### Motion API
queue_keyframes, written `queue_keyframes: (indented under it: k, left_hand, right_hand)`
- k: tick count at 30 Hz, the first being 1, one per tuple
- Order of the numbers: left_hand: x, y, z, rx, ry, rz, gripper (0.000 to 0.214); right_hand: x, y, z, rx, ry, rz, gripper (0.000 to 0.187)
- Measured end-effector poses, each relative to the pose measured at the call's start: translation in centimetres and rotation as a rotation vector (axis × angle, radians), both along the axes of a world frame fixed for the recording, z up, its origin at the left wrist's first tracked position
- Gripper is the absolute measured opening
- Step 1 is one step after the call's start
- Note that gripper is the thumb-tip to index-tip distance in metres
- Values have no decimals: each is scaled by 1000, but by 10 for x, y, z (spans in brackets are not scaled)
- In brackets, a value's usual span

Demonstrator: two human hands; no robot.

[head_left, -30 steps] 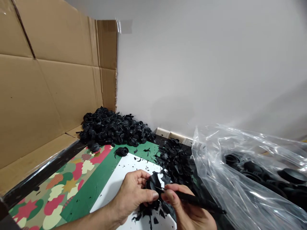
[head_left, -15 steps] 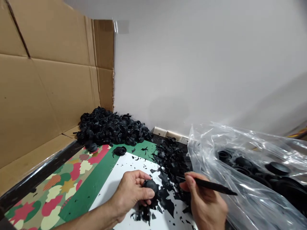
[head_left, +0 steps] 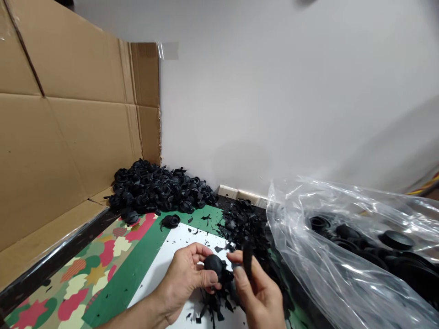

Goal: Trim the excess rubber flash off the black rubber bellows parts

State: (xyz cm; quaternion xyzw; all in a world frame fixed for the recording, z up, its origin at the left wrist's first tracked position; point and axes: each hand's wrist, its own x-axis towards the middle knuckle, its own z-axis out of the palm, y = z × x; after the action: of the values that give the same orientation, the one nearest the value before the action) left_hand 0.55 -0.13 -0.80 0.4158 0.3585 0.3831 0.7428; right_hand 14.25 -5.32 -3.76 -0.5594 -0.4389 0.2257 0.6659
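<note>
My left hand (head_left: pixel 180 276) pinches a small round domed part (head_left: pixel 213 265), black and rubber-like, between thumb and fingers. Ragged black bits hang at its right side. Close by on the right, my right hand (head_left: pixel 262 292) is closed round a slim black pen-shaped tool (head_left: pixel 247 260); its working end is hidden, so its kind cannot be told. Both hands are over a white sheet (head_left: pixel 154 269) strewn with black scraps. One loose black ring-shaped part (head_left: pixel 170 221) lies at the sheet's far edge.
A heap of black ribbed parts (head_left: pixel 161 187) fills the far left corner beside cardboard (head_left: pixel 85 146). Black scraps (head_left: pixel 245 224) are piled behind my right hand. At right, a clear plastic bag (head_left: pixel 291 228) holds larger black parts. A patterned sheet (head_left: pixel 92 274) lies left.
My right hand has moved left, close to the black part, and the tool has turned from pointing right to nearly upright. My left hand keeps hold of the part in almost the same place.
</note>
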Motion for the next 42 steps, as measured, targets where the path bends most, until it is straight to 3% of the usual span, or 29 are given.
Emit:
queue_keyframes:
  k: [3, 5, 7, 9, 11, 14, 17, 20, 22, 25, 28, 31, 37, 42]
  left_hand:
    - [1, 0, -2, 9, -22, -44, 50]
    - [0, 0, 0, 73, 91, -56, 44]
    - [-2, -1, 7, 267, 312, 15, 38]
    - [-5, -2, 15, 556, 503, 83, 43]
    - [-7, -4, 20, 758, 596, 6, 36]
    - [-7, -8, 18, 827, 721, -135, 10]
    - [-7, -11, 11, 879, 812, -102, 15]
    - [-8, -13, 7, 965, 799, -69, 19]
    - [-9, -13, 8, 998, 767, -41, 20]
    - [-12, -14, 12, 991, 692, 8, 18]
    - [-13, -16, 16, 971, 543, -16, 15]
    - [-12, -12, 17, 835, 390, -8, 13]
    - [-7, 8, 17, 531, 344, 152, 27]
    - [-9, 15, 12, 244, 211, 146, 34]
  right_hand:
    - [-13, 3, -6, -6, 48, 84, 20]
    - [-17, 5, -8, -27, 96, 49, 17]
    - [-16, 6, -10, 0, 84, -19, 14]
    - [-14, 6, -10, 50, -34, -12, 10]
    - [-11, 6, -10, 113, -187, 42, 13]
    - [-8, 5, -8, 183, -359, 74, 23]
    - [-5, 5, -2, 37, -325, 125, 24]
    - [-4, 10, 8, -227, -103, 169, 18]
    - [-6, 16, 14, -296, -13, 159, 16]
    - [-3, 25, 18, -291, 8, 113, 17]
    - [13, 29, 15, -325, 3, -55, 24]
    - [32, 26, 12, -361, -32, -205, 29]
    - [35, 18, 13, -326, -165, -143, 34]
    - [34, 18, 3, -292, -156, -95, 37]
